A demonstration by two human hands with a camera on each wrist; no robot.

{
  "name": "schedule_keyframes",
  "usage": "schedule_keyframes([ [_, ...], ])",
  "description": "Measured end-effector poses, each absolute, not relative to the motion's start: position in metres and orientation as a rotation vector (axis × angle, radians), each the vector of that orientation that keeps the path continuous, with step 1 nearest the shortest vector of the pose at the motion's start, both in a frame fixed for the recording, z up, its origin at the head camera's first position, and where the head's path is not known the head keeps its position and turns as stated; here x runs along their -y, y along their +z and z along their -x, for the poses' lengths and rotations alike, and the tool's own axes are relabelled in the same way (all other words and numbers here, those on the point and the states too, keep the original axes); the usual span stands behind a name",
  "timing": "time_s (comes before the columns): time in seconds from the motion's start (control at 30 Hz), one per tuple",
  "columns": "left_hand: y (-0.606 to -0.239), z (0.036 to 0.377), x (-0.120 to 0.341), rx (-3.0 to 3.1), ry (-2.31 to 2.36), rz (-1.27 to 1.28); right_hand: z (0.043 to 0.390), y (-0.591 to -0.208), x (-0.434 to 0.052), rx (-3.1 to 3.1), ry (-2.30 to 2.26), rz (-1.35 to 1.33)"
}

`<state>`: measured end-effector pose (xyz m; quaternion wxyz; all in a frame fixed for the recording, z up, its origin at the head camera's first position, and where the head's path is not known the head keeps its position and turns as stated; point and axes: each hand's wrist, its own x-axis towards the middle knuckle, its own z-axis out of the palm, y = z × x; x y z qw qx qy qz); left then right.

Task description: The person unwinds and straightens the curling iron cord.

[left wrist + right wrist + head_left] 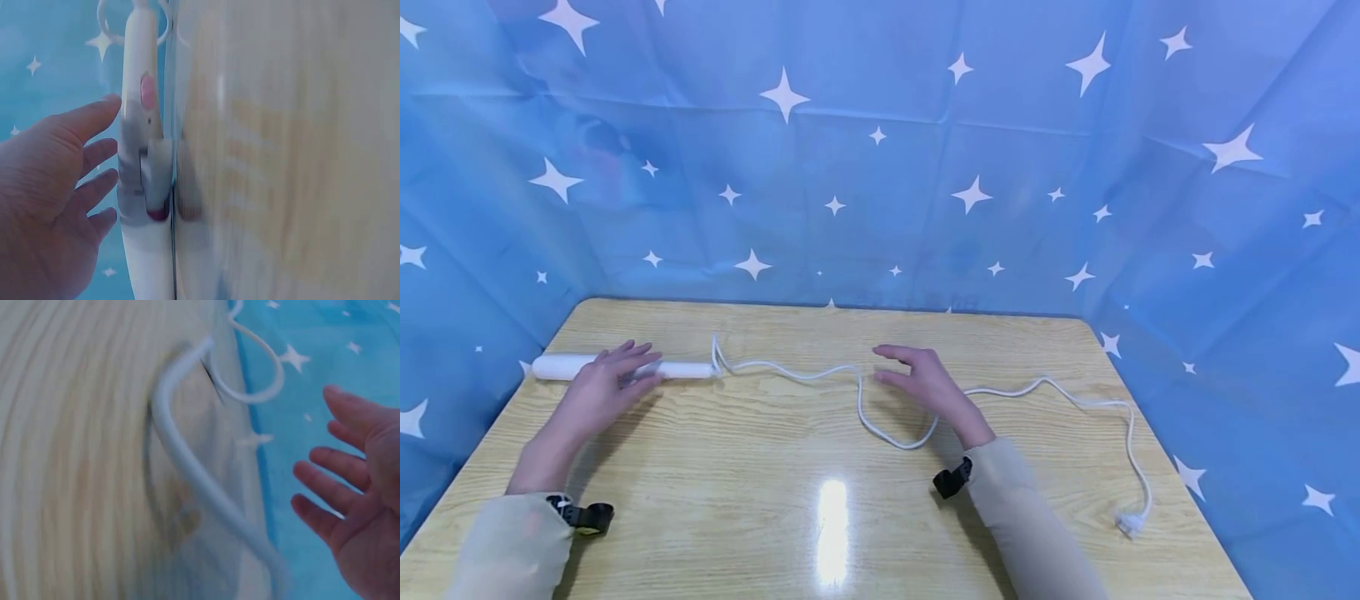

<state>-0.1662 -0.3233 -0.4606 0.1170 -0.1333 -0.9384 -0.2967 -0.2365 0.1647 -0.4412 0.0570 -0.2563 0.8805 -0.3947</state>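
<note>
Hands: left hand hiding wand middle, wrist views blurred

One white wand-shaped appliance, one white cord, one plug, two hands

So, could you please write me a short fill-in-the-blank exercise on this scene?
1. The left hand reaches over a white ____ lying on the table.
2. The cord ends in a ____ near the table's right edge.
3. The right hand hovers, fingers ____, over the cord.

Missing: wand; plug; open
</note>
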Motion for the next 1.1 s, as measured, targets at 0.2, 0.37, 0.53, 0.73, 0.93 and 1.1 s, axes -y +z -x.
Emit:
schedule_keyframes([
  [0.2, -0.461, 0.170, 0.311, 2.787, -0.866, 0.401, 0.245, -0.454, -0.132, -2.740, -0.996, 0.907],
  [0.37, -0.463, 0.172, 0.309, 2.814, -0.832, 0.385, 0.248, -0.459, -0.118, -2.844, -0.790, 1.024],
  [0.53, -0.462, 0.175, 0.310, 2.794, -0.796, 0.385, 0.253, -0.459, -0.116, -3.023, -0.660, 0.938],
  [0.73, -0.461, 0.175, 0.313, 2.804, -0.783, 0.367, 0.263, -0.460, -0.125, -3.115, -0.646, 0.647],
  [0.93, -0.463, 0.176, 0.313, 2.790, -0.765, 0.390, 0.271, -0.459, -0.139, -3.136, -0.698, 0.392],
  [1.1, -0.465, 0.175, 0.314, 2.792, -0.754, 0.393, 0.277, -0.457, -0.149, -3.142, -0.712, 0.255],
])
